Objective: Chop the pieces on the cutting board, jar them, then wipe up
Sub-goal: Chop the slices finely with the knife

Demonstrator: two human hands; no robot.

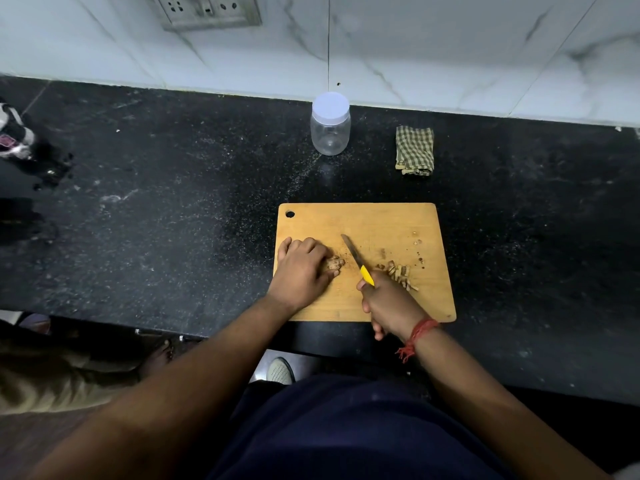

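You see one wooden cutting board (pixel 381 226) at centre frame and one knife (pixel 356 259) with a yellow handle above it. One uncut brown piece (pixel 335 263) sits under your left fingertips, and one small heap of cut strips (pixel 400 274) lies right of the blade; the strips are too small and overlapped to count. A few loose crumbs (pixel 417 242) dot the board's right side. One clear jar (pixel 330 128), lid on, stands in the upper centre, and one folded checked cloth (pixel 415 150) lies to its right. Two hands show: left hand (pixel 303 271), right hand (pixel 389 304). One wall socket plate (pixel 207 10) sits at the top.
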